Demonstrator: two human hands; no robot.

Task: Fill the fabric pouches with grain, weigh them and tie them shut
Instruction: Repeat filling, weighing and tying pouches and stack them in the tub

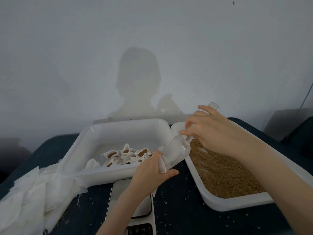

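Observation:
My left hand (pixel 149 173) holds a small white fabric pouch (pixel 162 164) with its mouth turned up, above the scale. My right hand (pixel 211 131) grips the handle of a clear plastic scoop (pixel 176 150); the scoop tilts down and left, its lip at the pouch mouth. A white tray (pixel 225 203) on the right holds brown grain (pixel 225 173). Another white tray (pixel 105 173) in the middle holds several filled pouches (pixel 125 155) with open tops. A white kitchen scale (pixel 133 207) sits under my left forearm.
A heap of empty white pouches (pixel 30 197) lies at the left on the dark blue tabletop (pixel 177 209). Loose grains are scattered over the tabletop. A pale wall stands close behind the trays.

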